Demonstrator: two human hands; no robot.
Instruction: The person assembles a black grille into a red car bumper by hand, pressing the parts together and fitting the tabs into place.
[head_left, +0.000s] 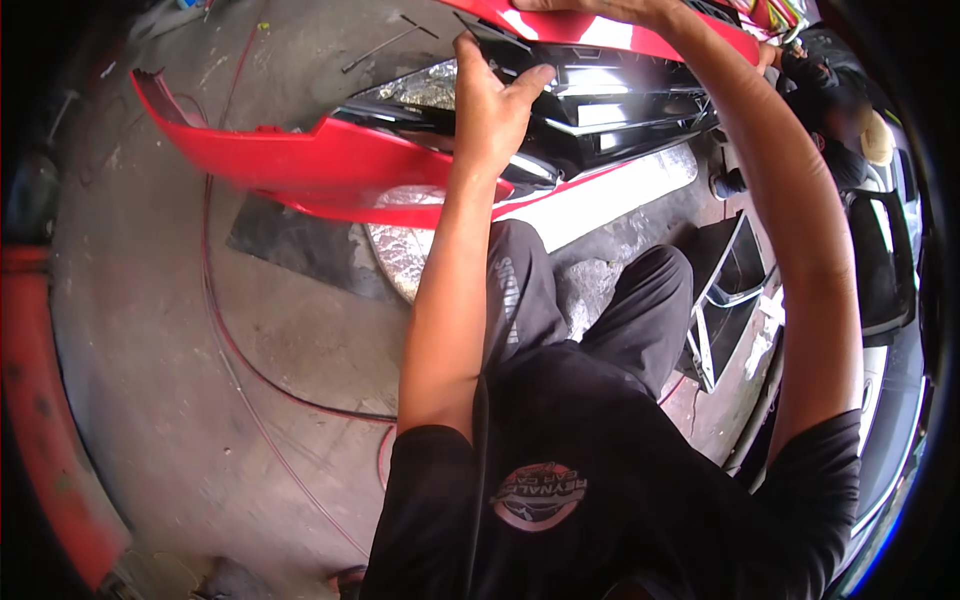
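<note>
A red and black car bumper (300, 165) spans the upper part of the head view, its long red end reaching left. My left hand (497, 115) rests against the black grille section (610, 105), with thumb and forefinger spread apart; its other fingers are hidden. At the top rim, my right hand (610, 8) grips the bumper's upper red panel (590, 35), partly cut off by the picture's edge. Another person's hand (768, 57) touches the right end of that panel.
A co-worker in dark clothes (835, 95) is at the upper right. Below the bumper lies silvery padding (640, 190). A black frame-like part (728, 290) stands beside my knee. Hoses (225, 330) cross the concrete floor; a thin rod (385, 48) lies beyond the bumper. A vehicle (900, 330) borders the right.
</note>
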